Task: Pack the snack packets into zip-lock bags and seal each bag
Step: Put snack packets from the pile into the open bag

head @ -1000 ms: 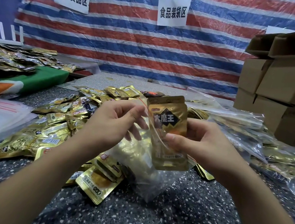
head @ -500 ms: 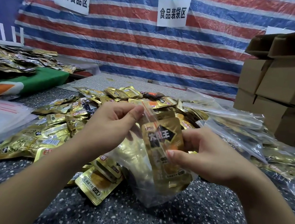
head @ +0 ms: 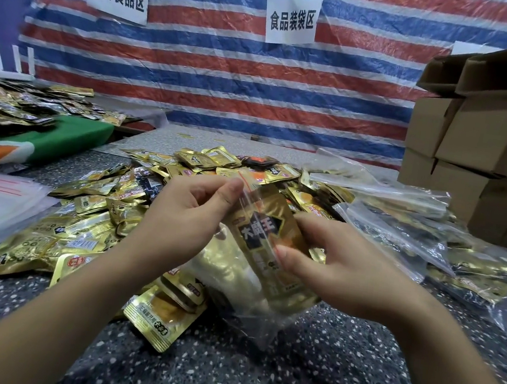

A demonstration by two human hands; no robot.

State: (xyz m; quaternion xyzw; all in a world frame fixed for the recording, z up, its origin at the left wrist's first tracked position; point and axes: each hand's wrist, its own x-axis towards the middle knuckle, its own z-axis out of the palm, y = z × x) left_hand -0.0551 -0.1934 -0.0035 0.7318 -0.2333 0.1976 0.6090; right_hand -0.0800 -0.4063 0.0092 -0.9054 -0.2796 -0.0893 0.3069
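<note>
The zip-lock bag (head: 244, 288) is held above the speckled worktop (head: 303, 383), its lower end resting near the surface, with a gold snack packet (head: 268, 234) inside it, label facing the camera. The left hand (head: 186, 215) pinches the bag's top edge between thumb and fingers (head: 230, 189). The right hand (head: 341, 265) grips the bag's side, fingers curled round it and thumb pressed on the packet through the plastic. Loose gold packets (head: 84, 220) are heaped just behind and left; filled clear bags (head: 399, 227) lie right, cardboard boxes (head: 488, 139) beyond.
</note>
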